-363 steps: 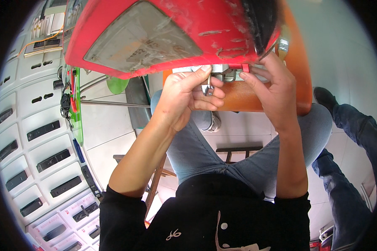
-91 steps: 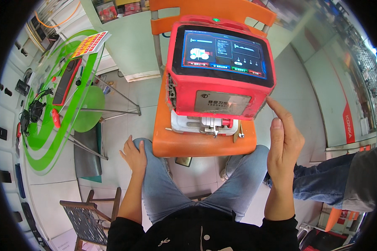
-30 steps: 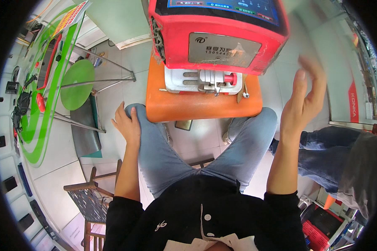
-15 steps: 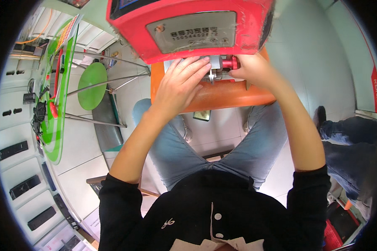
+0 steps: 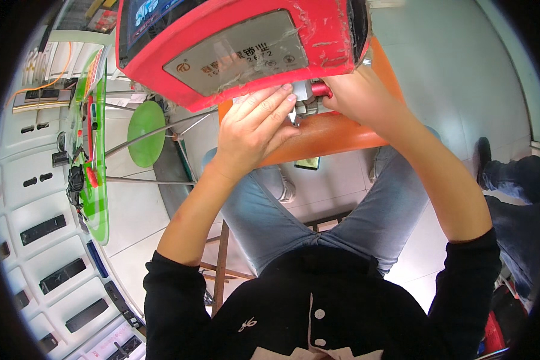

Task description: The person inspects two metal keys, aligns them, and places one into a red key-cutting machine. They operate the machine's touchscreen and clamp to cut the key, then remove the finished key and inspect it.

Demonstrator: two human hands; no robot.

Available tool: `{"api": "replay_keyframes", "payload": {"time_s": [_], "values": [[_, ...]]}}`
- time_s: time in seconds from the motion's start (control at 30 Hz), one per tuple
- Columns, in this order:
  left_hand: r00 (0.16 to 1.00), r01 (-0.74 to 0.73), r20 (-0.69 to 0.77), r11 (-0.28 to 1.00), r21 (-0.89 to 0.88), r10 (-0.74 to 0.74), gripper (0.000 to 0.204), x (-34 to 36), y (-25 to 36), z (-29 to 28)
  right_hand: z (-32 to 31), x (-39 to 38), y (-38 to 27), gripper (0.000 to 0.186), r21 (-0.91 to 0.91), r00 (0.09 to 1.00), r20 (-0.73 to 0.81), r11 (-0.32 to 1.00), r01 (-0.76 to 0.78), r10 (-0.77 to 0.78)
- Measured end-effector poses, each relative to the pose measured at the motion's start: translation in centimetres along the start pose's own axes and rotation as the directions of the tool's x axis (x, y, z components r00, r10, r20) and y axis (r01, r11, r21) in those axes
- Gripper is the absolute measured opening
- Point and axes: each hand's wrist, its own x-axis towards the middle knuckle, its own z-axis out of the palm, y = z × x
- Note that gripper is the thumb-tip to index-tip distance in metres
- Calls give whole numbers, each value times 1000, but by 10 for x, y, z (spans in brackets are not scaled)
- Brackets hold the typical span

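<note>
Beneath a red machine housing (image 5: pixel 234 60), my left hand (image 5: pixel 249 129) lies with fingers straight and side by side, their tips against a silver metal block (image 5: pixel 303 92). Its thumb stretches out below, close to a small shiny metal piece (image 5: pixel 293 117) that looks like a key. My right hand (image 5: pixel 357 99) reaches in from the other side, fingers closed on a red knob (image 5: pixel 321 90) beside the block. The housing and the hand itself partly hide those fingers. Both hands are above an orange stool (image 5: pixel 336 135).
At left are a green-topped folding table (image 5: pixel 96 198), a round green seat (image 5: pixel 146 133) and white display trays (image 5: pixel 18 204) holding dark devices. A phone-like object (image 5: pixel 308 163) shows below the stool's edge. Another person's legs (image 5: pixel 516 180) are at right.
My view has shifted and tilted, so the housing sits further left and more slanted. My right hand has turned at the red knob, hiding more of it; my left hand stays by the metal block.
</note>
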Motion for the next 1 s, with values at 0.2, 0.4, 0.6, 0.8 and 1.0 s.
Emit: {"api": "replay_keyframes", "payload": {"time_s": [0.2, 0.4, 0.6, 0.8, 1.0], "values": [[1000, -3, -23, 1000, 20, 3, 48, 0, -1, 1, 7, -3, 1, 15, -35, 997, -70, 999, 18, -20], [999, 21, -42, 1000, 18, -20, 48, -1, 0, 3, 5, -8, -3, 13, -107, 986, -145, 992, 60, -75], [999, 28, -44, 1000, -4, -29, 48, -2, 0, 3, 10, -7, -4, 12, -124, 962, -246, 989, 86, -115], [999, 17, -42, 1000, 7, -17, 49, -1, 0, 3, 3, 2, 3, 11, -41, 994, -73, 996, 76, -79], [998, 57, 13, 998, -17, -56, 47, 2, 4, 1, -2, 10, 12, 12, 115, 994, 97, 992, 47, -58]]}}
